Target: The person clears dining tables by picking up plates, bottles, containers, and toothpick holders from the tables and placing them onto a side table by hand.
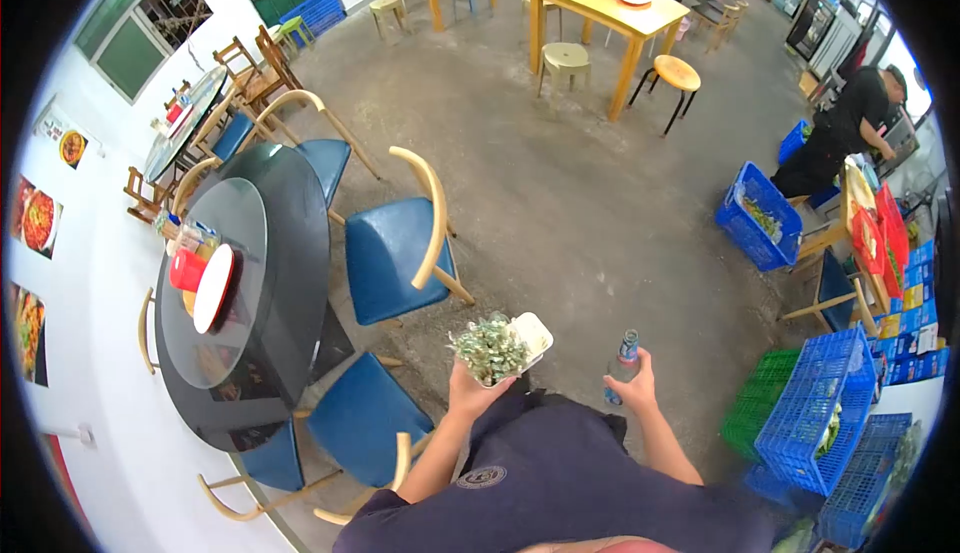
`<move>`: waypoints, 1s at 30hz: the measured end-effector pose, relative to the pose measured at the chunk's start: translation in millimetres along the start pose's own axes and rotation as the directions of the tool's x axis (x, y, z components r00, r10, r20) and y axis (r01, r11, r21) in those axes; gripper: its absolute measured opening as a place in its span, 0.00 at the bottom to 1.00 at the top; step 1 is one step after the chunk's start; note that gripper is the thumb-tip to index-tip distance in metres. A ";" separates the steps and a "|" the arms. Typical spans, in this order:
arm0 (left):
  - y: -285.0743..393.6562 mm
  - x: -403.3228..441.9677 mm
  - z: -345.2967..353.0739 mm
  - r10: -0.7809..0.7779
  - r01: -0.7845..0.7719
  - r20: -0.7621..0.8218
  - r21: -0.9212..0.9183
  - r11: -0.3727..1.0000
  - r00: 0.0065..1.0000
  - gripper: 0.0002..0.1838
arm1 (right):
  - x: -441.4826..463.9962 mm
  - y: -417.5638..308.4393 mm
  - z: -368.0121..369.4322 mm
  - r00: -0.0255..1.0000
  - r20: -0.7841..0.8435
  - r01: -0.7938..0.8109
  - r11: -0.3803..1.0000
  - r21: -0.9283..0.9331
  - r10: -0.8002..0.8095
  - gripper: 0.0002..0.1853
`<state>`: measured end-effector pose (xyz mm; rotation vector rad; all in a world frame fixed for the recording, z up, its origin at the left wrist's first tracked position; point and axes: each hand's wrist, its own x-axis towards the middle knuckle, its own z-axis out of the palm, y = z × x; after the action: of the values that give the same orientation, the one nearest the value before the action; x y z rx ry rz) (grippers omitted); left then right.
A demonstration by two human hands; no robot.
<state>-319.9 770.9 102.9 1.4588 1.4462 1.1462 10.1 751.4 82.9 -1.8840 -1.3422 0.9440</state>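
Note:
My left hand is closed around the side of a white holder. Out of it rises a bushy plant with small pale green and white leaves. A white open compartment sits at the plant's right; what it contains is too small to make out. My right hand grips a clear bottle with a blue label, held nearly upright. The two hands are apart, in front of my body and above the grey floor.
A dark round table with a glass turntable, red cup and white plate stands at left, with blue-seated chairs around it. Blue crates and a green crate are stacked at right. A person bends beside another crate. Yellow tables and stools stand ahead.

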 end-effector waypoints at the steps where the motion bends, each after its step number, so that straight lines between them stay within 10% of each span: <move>1: -11.0 14.1 -6.3 -0.029 0.030 0.030 -0.053 0.998 0.999 0.44 | 22.5 -11.3 16.8 0.998 0.030 0.047 0.998 0.029 -0.048 0.40; 6: 1.0 125.0 -34.6 -0.043 0.040 -0.009 -0.200 0.979 0.999 0.39 | 142.9 -116.8 76.8 0.966 0.117 0.209 0.961 0.179 -0.232 0.40; 18: 5.7 349.7 -23.6 -0.089 0.111 0.082 -0.330 0.937 0.993 0.43 | 321.1 -169.1 92.5 0.993 -0.115 0.019 0.996 0.087 -0.009 0.44; 24: -13.4 505.9 -0.9 0.067 -0.120 0.397 0.109 0.987 0.916 0.39 | 460.7 -132.4 97.6 0.958 -0.283 0.007 0.979 0.201 0.052 0.45; 30: -0.4 677.4 24.4 0.053 -0.117 0.334 0.176 0.977 0.941 0.38 | 643.6 -238.0 65.3 0.981 -0.192 0.062 0.972 0.225 -0.018 0.42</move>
<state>-329.9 1447.2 148.5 1.7689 1.2965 0.7795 -20.3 1439.1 119.3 -1.7165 -1.1048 0.8380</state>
